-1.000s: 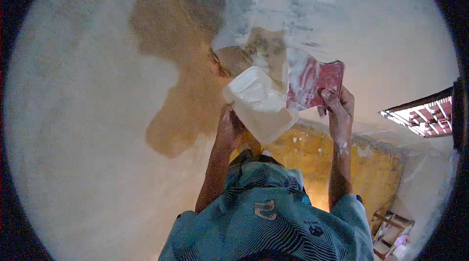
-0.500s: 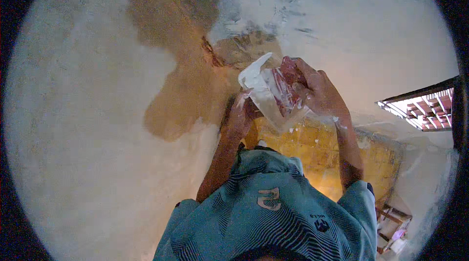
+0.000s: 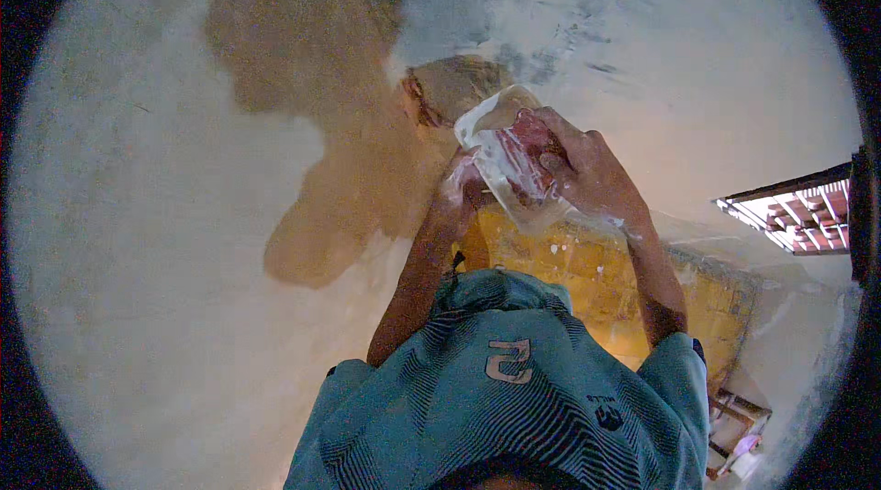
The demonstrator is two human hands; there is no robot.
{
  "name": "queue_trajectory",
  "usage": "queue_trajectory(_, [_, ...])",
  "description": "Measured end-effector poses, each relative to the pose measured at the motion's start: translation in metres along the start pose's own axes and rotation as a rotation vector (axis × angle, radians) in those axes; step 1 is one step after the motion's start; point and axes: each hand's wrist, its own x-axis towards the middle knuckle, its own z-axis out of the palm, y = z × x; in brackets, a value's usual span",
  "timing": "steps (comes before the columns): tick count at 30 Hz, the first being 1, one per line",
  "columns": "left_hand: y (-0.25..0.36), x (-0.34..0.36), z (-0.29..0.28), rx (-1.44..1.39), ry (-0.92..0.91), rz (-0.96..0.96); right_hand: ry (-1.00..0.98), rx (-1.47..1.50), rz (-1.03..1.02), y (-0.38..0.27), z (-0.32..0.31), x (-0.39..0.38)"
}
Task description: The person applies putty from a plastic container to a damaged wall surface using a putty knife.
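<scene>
In front of my chest, my left hand (image 3: 454, 189) is closed on a pale flat sheet or tray (image 3: 471, 128) with thick white paste along its edge. Whether it is rigid or soft is hard to make out. My right hand (image 3: 595, 173) grips a red piece (image 3: 529, 137) streaked with the same white paste, pressed against the pale sheet. Its exact kind does not show clearly. White smears mark the skin of both hands and my right wrist. The fingers of my left hand are partly hidden behind the sheet.
Close ahead is a plastered wall (image 3: 165, 242) with my shadow on it and a rough reddish gouge (image 3: 422, 103). A yellow stained floor (image 3: 587, 279) lies below, spotted with white. To the right are a barred opening (image 3: 798, 212) and a wooden frame (image 3: 739, 421) with something pink.
The red piece has shifted slightly left and over the pale sheet, whose raised white flap has swung down and opened wider. My shadow on the wall has moved left.
</scene>
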Motion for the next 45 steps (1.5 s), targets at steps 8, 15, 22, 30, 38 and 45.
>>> queue_trajectory(8, [0.030, -0.001, -0.002, -0.010, 0.028, -0.103, -0.117, 0.281, 0.102, 0.013, 0.022, 0.017])
queue_trajectory(15, [0.080, -0.030, 0.039, 0.315, 0.180, -0.051, -0.157, 0.779, 0.092, 0.013, 0.023, 0.034])
queue_trajectory(22, [0.075, -0.027, -0.001, 0.075, 0.090, -0.062, -0.075, 0.896, 0.412, 0.004, 0.014, 0.033])
queue_trajectory(30, [0.079, -0.027, 0.000, 0.059, 0.108, -0.008, 0.182, 0.831, 0.400, -0.009, 0.014, 0.026])
queue_trajectory(38, [0.074, -0.019, -0.013, 0.086, 0.071, 0.046, 0.256, 0.790, 0.214, -0.022, 0.009, 0.023])
queue_trajectory(45, [0.089, -0.026, 0.016, 0.036, 0.074, 0.171, 0.418, 0.688, 0.043, -0.053, -0.006, 0.033])
